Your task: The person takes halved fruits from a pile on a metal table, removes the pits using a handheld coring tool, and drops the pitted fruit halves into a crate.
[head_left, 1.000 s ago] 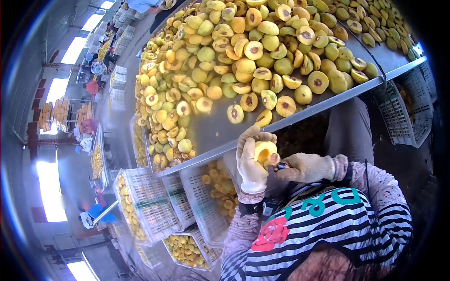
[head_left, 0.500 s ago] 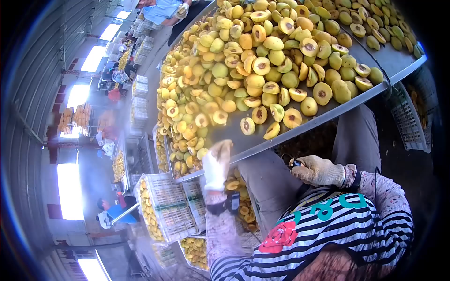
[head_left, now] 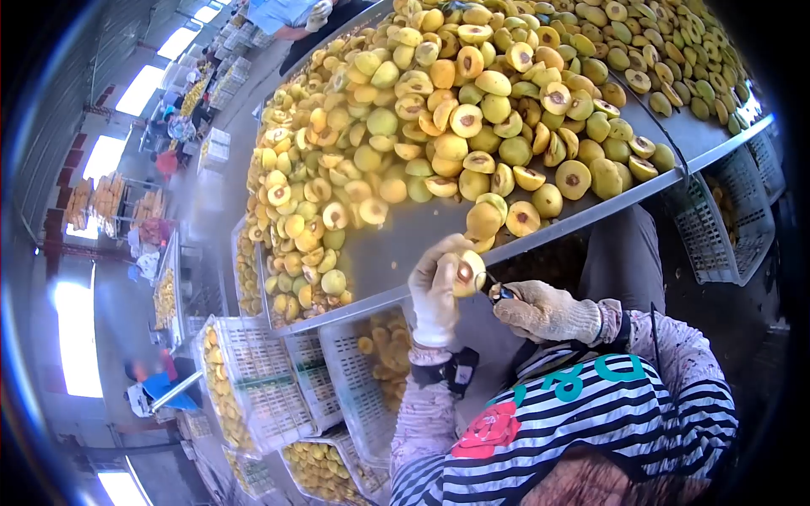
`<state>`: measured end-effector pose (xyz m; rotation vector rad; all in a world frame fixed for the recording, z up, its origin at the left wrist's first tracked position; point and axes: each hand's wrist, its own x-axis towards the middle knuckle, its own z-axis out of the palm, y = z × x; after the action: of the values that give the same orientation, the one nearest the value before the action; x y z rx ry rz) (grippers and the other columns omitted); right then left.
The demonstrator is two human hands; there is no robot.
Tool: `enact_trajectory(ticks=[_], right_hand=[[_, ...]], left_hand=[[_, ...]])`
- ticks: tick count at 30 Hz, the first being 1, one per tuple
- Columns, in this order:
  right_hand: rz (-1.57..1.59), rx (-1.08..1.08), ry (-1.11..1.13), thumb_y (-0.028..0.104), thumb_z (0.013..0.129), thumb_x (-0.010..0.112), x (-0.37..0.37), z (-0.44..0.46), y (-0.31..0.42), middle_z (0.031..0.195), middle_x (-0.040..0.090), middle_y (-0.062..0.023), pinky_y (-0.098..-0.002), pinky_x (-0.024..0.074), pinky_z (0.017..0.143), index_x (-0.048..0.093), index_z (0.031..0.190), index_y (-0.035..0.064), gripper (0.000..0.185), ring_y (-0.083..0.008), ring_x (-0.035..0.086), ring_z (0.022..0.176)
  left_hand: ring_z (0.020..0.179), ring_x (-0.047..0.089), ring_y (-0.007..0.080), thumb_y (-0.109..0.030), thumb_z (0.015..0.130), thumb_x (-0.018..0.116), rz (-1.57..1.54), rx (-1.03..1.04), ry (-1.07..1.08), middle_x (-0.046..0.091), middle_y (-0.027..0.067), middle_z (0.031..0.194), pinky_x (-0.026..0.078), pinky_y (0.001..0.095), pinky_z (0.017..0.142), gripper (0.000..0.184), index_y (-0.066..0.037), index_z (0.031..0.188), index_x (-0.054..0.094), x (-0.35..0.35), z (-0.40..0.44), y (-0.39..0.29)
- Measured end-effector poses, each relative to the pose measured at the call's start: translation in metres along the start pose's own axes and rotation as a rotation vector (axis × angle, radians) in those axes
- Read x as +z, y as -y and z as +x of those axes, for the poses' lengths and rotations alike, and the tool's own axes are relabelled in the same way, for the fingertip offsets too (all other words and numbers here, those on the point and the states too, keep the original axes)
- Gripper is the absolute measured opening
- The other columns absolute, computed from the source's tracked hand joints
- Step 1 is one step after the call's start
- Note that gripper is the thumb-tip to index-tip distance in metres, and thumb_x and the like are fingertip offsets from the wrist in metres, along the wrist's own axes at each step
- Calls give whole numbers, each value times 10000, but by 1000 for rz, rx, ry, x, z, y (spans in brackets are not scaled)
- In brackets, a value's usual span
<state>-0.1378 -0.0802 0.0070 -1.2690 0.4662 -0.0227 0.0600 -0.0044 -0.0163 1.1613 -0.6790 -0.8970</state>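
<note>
My left hand (head_left: 434,291), in a pale work glove, is closed on a yellow peach half (head_left: 469,274) just off the table's front edge. The half's cut face, with its brown pit hollow, is turned towards my right hand (head_left: 548,312). That hand, also gloved, is wrapped round a small pitting tool (head_left: 501,293) with a dark handle. A thin curved wire at the tool's tip reaches the fruit's cut side; I cannot tell how deep it sits. Heaped on the metal table (head_left: 380,260) are many peach halves (head_left: 467,121), some cut side up.
Below the table's left end stand white plastic crates (head_left: 274,379) of peach halves. Another crate (head_left: 726,223) stands under its right side. A dark cord (head_left: 654,114) crosses the tabletop. Across the table's far edge is a person in a blue top (head_left: 291,13); others work farther off.
My left hand has moved right from the table's edge and now holds a peach half against the tool. My right hand has shifted slightly left. The whole view has swung a little.
</note>
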Motion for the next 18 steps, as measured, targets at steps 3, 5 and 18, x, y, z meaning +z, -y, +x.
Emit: enact_trajectory(ticks=[3, 5, 18], right_hand=[[-93, 139, -17, 505, 973, 581, 15, 14, 7, 701, 590, -28, -315, 472, 624, 650, 980, 61, 449, -158, 577, 656], [-147, 117, -42, 512, 968, 584, 21, 24, -15, 742, 636, -70, -341, 498, 678, 672, 1053, 46, 481, -202, 617, 704], [-227, -3, 84, 522, 962, 605, 23, 29, -23, 882, 679, -144, -387, 493, 733, 664, 1103, 27, 518, -262, 607, 758]], left_hand=[[978, 656, 266, -381, 1056, 444, -323, -84, -197, 669, 157, 1066, 532, 419, 952, 458, 30, 1192, 595, 29, -36, 0], [976, 649, 265, -395, 1055, 444, -478, -95, -291, 670, 153, 1038, 521, 407, 935, 464, 27, 1144, 614, 33, -41, 2], [883, 667, 193, -206, 1049, 486, 46, 241, -252, 703, 145, 1022, 528, 304, 838, 315, 44, 1105, 671, 27, -55, 8]])
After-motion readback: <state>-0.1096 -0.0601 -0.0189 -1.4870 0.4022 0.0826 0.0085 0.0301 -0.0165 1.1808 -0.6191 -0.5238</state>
